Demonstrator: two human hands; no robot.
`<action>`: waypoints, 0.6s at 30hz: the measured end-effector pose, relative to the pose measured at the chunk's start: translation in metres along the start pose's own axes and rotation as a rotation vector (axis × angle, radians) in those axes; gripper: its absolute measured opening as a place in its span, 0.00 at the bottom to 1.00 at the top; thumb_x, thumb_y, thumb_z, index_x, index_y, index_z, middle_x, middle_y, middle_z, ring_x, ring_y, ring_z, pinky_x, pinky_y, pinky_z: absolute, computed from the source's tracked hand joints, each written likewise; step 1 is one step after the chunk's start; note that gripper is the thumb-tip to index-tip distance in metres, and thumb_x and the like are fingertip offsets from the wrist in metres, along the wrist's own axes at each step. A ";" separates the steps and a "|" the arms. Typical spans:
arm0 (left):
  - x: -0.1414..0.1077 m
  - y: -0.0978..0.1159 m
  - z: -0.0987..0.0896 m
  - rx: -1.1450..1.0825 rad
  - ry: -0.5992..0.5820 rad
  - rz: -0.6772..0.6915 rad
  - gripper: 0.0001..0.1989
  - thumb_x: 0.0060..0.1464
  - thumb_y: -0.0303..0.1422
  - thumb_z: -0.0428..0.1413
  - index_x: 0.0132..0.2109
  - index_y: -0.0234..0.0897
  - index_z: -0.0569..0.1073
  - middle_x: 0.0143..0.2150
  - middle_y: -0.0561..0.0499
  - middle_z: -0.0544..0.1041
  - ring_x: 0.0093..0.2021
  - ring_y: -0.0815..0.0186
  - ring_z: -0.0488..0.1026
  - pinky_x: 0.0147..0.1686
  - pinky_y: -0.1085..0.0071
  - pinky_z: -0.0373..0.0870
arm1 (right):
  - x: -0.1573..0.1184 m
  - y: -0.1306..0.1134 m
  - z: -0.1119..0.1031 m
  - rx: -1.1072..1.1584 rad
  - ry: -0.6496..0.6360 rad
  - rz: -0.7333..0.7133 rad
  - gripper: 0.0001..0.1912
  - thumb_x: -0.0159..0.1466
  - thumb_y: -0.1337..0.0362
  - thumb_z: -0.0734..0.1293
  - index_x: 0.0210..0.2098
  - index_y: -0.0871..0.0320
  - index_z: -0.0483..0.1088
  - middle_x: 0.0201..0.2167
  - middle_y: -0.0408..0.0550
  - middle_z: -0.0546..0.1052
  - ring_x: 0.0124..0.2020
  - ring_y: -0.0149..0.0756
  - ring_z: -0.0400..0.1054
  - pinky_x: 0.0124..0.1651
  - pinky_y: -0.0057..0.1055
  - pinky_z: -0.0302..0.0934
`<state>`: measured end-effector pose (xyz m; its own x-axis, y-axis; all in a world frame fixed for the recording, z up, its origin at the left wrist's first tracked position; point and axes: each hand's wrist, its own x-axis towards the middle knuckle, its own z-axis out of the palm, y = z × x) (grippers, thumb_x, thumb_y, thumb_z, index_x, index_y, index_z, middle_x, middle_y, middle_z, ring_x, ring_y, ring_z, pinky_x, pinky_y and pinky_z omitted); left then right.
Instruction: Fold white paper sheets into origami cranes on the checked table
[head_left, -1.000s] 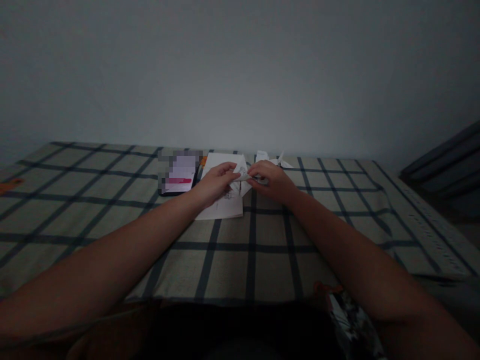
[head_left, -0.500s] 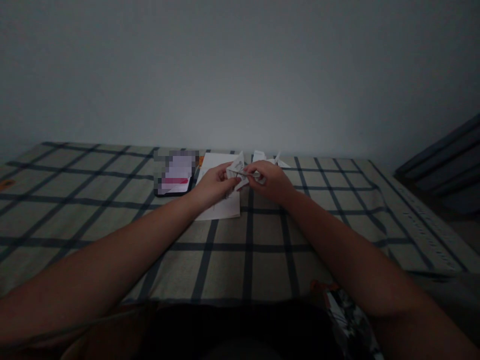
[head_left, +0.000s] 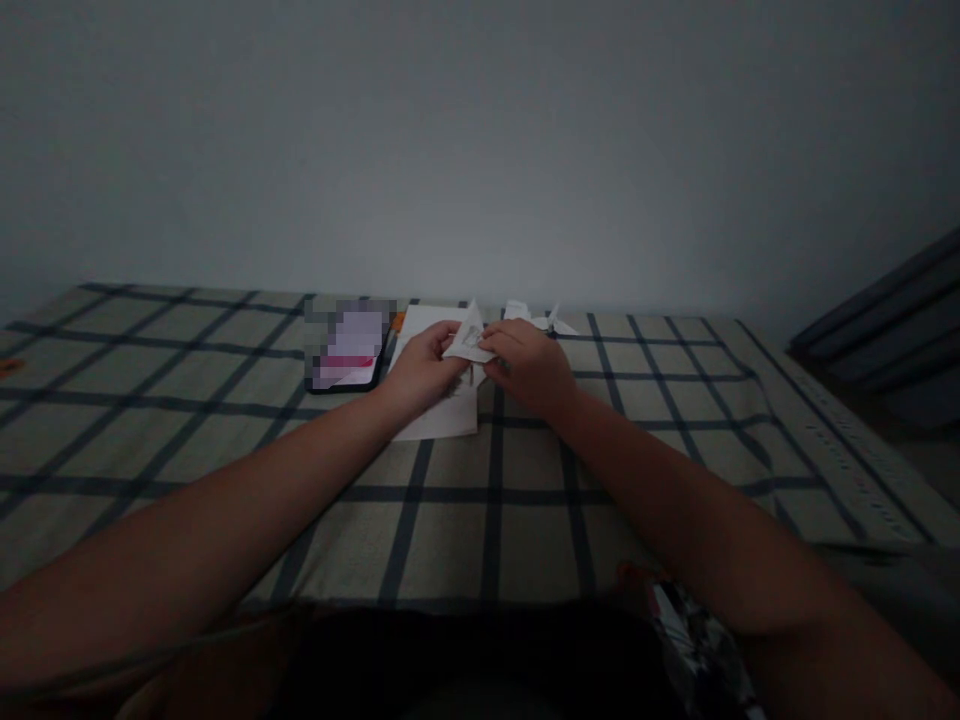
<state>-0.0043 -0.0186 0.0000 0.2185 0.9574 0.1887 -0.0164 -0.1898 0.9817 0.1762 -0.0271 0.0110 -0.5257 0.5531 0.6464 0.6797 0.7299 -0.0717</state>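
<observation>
Between my two hands is a small piece of folded paper, white with dark marks, one pointed corner standing up. My left hand pinches its left side, thumb below and fingers behind. On the right edge, my right hand is closed with its fingertips against the paper. Under the hands lies a white sheet with faint drawn or printed marks. Just behind my right hand are a folded white paper piece and a paper shape with thin points, perhaps a folded bird.
A phone with a lit, partly blurred screen lies left of the sheet. The checked cloth covers the table. Behind it rises a plain wall. Dark folded fabric is at the far right.
The folded paper has turned in my hands, its flat face now tilted toward me. My right fingers have shifted from pinching a thin flap to lying along the paper's right side.
</observation>
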 end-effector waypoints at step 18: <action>0.001 0.000 -0.002 0.115 -0.058 -0.054 0.24 0.45 0.34 0.64 0.51 0.34 0.76 0.29 0.52 0.76 0.21 0.73 0.63 0.20 0.76 0.56 | 0.000 -0.001 0.001 -0.020 -0.025 -0.035 0.08 0.66 0.67 0.64 0.43 0.61 0.72 0.44 0.55 0.78 0.46 0.43 0.68 0.48 0.38 0.61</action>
<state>-0.0063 -0.0168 0.0003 0.2718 0.9534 0.1307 0.1084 -0.1652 0.9803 0.1745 -0.0275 0.0105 -0.5617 0.5378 0.6287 0.6708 0.7409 -0.0344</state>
